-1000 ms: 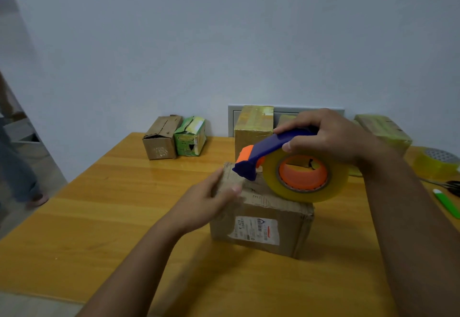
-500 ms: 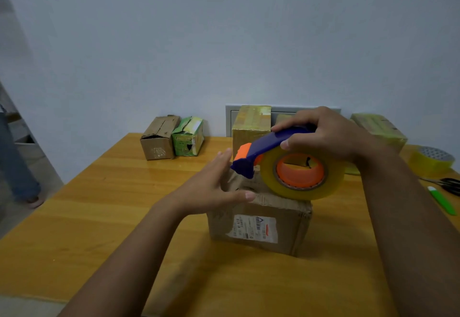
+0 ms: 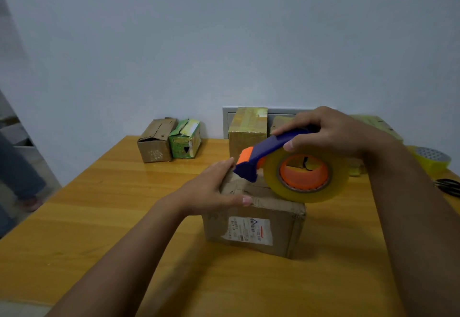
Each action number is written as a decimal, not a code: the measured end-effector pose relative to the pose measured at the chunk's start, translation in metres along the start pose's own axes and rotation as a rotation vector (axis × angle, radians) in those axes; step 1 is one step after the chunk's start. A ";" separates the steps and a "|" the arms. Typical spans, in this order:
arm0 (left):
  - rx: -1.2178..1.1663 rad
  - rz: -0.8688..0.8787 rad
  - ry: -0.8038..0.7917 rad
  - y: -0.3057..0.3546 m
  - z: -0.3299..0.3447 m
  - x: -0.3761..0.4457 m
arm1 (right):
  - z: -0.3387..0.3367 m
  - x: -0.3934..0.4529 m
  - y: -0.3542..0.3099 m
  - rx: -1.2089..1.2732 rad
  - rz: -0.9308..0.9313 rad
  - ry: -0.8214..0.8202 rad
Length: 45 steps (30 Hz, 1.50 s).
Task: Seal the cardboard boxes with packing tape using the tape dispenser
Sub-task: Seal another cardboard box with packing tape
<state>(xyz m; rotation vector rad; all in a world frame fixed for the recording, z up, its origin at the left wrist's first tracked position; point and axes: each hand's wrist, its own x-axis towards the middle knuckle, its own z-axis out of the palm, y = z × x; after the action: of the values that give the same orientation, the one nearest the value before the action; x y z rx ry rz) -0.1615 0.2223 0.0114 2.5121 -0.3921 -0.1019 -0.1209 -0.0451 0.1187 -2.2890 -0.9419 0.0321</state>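
A brown cardboard box [image 3: 273,227] with a white shipping label on its near side stands on the wooden table [image 3: 99,217]. My right hand [image 3: 333,132] grips the blue handle of the tape dispenser [image 3: 271,150], whose clear tape roll with an orange core [image 3: 303,175] rests on the box top. The dispenser's blue and orange nose points left toward the box's left top edge. My left hand [image 3: 211,189] lies against the left end of the box, fingers straight over the top edge and thumb along the near edge.
At the back of the table stand a small brown box [image 3: 155,141], a green box [image 3: 185,137] and a tape-wrapped yellowish box [image 3: 247,127]. A spare tape roll [image 3: 433,158] and black scissors [image 3: 448,186] lie at the right edge. A person's leg [image 3: 20,175] shows at far left.
My left hand has slid from beside the dispenser's nose onto the box's left top edge. The dispenser has stayed nearly in place on the box top.
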 end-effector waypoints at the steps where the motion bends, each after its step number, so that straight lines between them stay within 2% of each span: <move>1: 0.011 -0.015 -0.004 -0.001 0.000 0.000 | -0.003 -0.002 0.001 -0.010 0.006 -0.006; 10: 0.089 -0.047 -0.025 0.001 0.001 0.000 | -0.018 -0.051 0.037 0.035 0.050 0.046; 17: 0.318 -0.033 -0.074 0.013 -0.007 -0.001 | 0.001 -0.064 0.049 0.119 0.021 0.218; 26: 0.432 -0.028 0.036 0.011 -0.012 -0.003 | 0.029 -0.041 0.039 0.140 0.054 0.344; 36: 0.441 0.011 0.119 -0.006 -0.003 0.023 | 0.035 -0.029 0.035 0.146 0.042 0.284; 39: 0.469 -0.022 0.102 -0.007 -0.003 0.026 | 0.026 -0.041 0.039 0.111 0.068 0.240; 45: 0.501 -0.066 0.082 -0.007 -0.001 0.026 | 0.014 -0.072 0.053 0.115 0.089 0.269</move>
<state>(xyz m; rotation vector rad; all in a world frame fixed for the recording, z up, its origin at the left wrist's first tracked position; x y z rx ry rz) -0.1343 0.2204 0.0081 3.0109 -0.3317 0.0852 -0.1452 -0.1113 0.0614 -2.1612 -0.6823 -0.1750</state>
